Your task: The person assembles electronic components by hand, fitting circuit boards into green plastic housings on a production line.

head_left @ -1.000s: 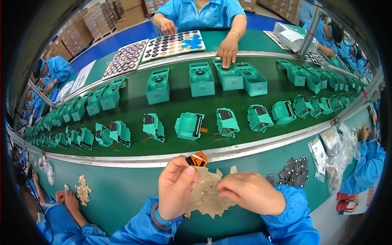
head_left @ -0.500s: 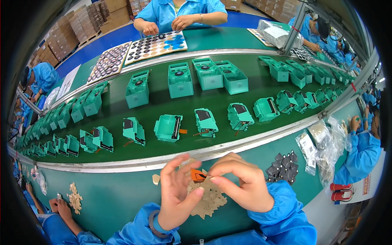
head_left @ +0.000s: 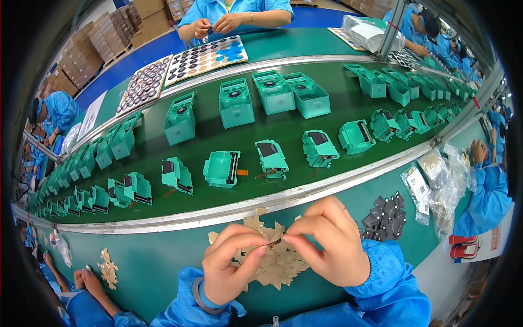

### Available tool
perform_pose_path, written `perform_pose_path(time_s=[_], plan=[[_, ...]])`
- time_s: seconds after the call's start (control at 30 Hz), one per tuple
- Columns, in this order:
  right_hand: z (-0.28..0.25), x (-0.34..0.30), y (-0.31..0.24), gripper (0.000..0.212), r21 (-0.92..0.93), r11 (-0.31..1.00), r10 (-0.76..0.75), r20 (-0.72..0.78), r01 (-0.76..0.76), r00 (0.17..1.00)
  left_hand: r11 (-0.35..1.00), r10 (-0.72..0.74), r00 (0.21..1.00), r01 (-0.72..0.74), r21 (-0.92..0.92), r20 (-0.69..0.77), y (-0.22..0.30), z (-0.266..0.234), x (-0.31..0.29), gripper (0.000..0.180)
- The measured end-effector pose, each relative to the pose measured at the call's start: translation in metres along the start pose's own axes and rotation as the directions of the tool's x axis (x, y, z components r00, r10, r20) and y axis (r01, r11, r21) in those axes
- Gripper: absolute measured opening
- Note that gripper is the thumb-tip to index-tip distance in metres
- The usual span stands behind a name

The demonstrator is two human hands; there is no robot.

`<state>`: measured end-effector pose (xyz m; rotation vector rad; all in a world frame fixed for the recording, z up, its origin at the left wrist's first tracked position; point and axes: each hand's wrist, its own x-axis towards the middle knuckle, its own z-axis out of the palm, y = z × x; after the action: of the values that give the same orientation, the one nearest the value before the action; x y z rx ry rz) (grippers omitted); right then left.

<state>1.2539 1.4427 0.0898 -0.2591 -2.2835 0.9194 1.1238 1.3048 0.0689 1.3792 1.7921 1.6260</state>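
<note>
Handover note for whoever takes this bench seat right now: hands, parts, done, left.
Left hand: fingertips pinched with the right's on a small part; too small to identify.
Right hand: pinching the same part from the other side, above the pile of tan backing pieces.
Black parts: heap on the bench, right of the hands.
Green housings: rows on the conveyor belt ahead, out of the hands.
Done: a part picked up.
Left: part not yet on any housing.
</note>
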Motion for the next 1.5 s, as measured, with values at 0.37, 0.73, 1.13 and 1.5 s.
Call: perform_pose_path(time_s=[0.37, 0.73, 1.13, 1.5], plan=[[-0.001, -0.002, 0.001, 0.021, 0.193, 0.98, 0.041, 0.093, -0.058, 0.995, 0.99, 0.092, 0.996, -0.092, 0.103, 0.002, 0.009, 0.011, 0.002, 0.016], [-0.008, -0.002, 0.006, 0.016, 0.2, 0.975, 0.081, 0.096, -0.099, 0.992, 0.989, 0.104, 0.995, -0.105, 0.107, 0.013, 0.007, 0.018, 0.005, 0.019], [-0.021, 0.002, 0.039, 0.007, 0.154, 0.963, 0.099, 0.555, -0.219, 0.826, 0.917, 0.374, 0.917, -0.388, 0.097, 0.135, -0.019, -0.01, 0.023, 0.093], [-0.021, -0.002, 0.021, 0.012, 0.415, 0.893, -0.048, 0.47, -0.173, 0.881, 0.918, 0.284, 0.918, -0.344, 0.196, 0.277, -0.009, -0.006, 0.032, 0.081]])
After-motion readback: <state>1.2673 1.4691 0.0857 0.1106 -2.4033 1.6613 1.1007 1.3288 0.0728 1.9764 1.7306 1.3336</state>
